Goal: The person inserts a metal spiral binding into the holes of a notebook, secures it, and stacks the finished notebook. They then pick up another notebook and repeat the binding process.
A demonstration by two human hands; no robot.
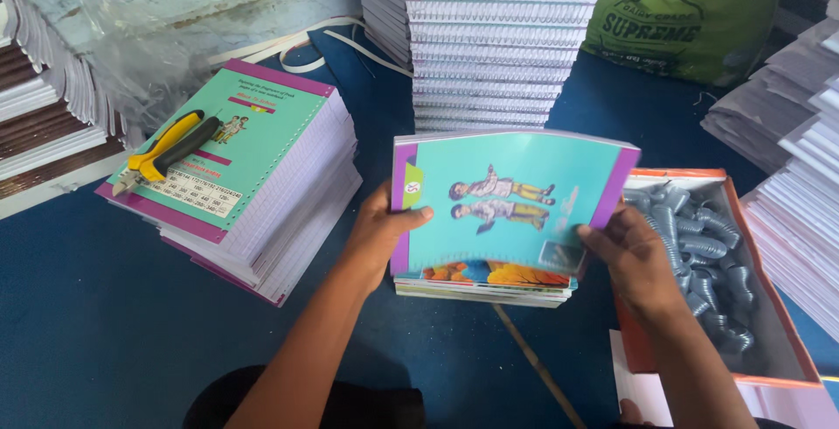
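My left hand [382, 230] grips the left edge of a teal and purple book cover [507, 197] with two cartoon children on it. My right hand [631, 252] holds the cover's lower right corner. The cover is lifted and slightly curved above a short stack of books [485, 282] with an orange picture showing at its front. Both hands hold the same cover between thumb and fingers.
A stack of punched books [262, 176] lies to the left with yellow-handled pliers [166, 151] on top. A tall pile of spiral-bound books [498, 44] stands behind. An orange box [769, 307] of grey wire spirals [699, 245] sits right, beside paper stacks [800, 211] and a green sack [690, 18].
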